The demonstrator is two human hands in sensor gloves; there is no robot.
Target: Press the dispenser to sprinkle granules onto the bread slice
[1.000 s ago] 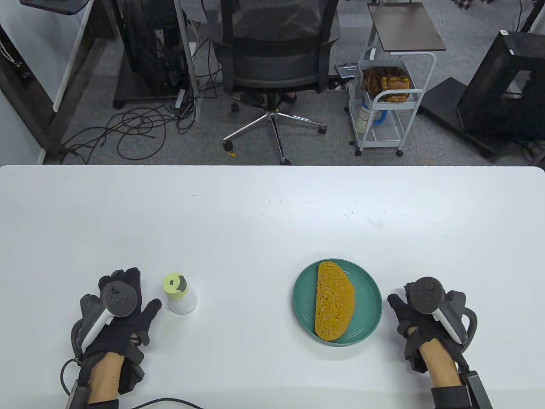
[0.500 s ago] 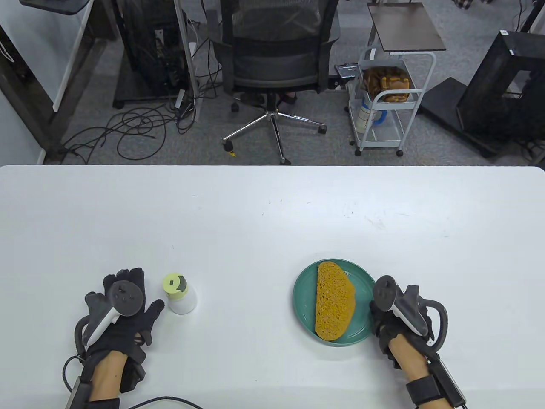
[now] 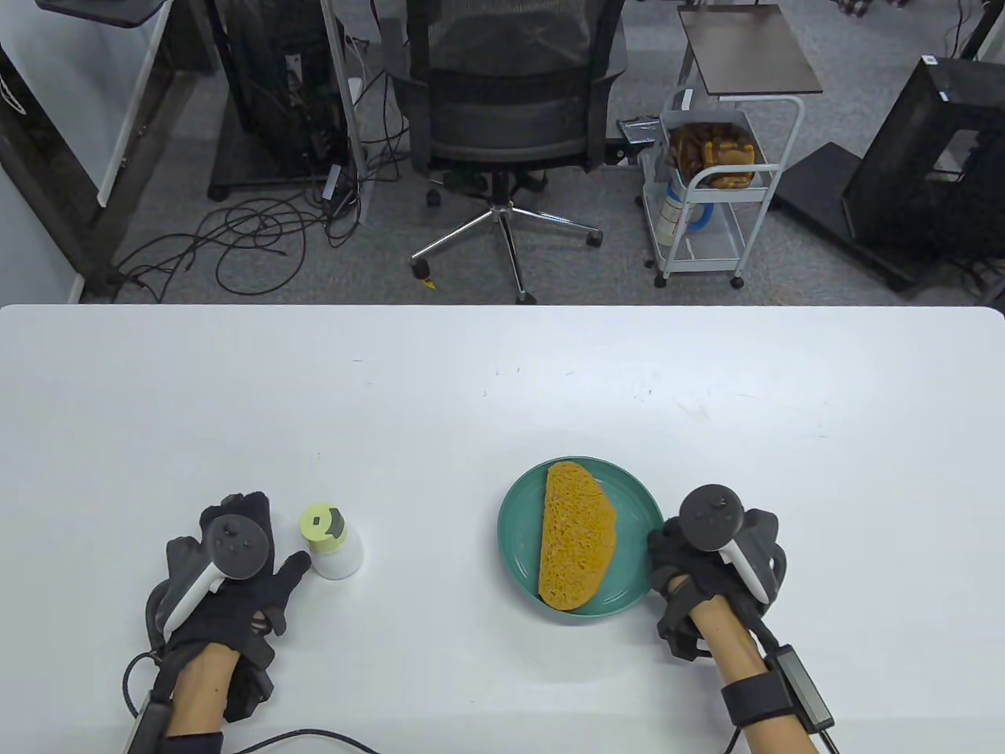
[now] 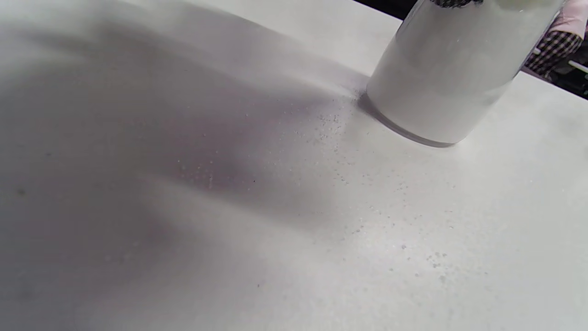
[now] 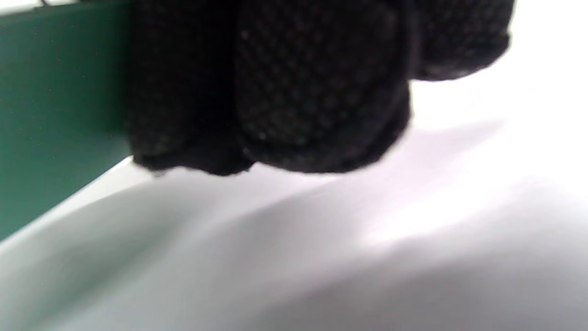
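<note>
A white dispenser (image 3: 331, 542) with a pale yellow-green cap stands upright on the table at the lower left. My left hand (image 3: 235, 565) lies flat just left of it, the thumb reaching to its base without curling round it. The left wrist view shows the dispenser (image 4: 441, 82) close up. A slice of bread (image 3: 575, 536) lies on a green plate (image 3: 514, 534). My right hand (image 3: 667, 550) holds the plate's right rim. In the right wrist view the curled fingers (image 5: 312, 92) sit against the plate (image 5: 55, 115).
The white table (image 3: 502, 377) stretches wide beyond both hands. A few loose granules (image 4: 330, 128) lie on the table by the dispenser's base. An office chair (image 3: 510, 102) and a small cart (image 3: 707, 188) stand on the floor past the far edge.
My right hand came in from the right to the plate's rim, and the plate with the bread slid left and a little away. My left hand crept slightly towards the dispenser.
</note>
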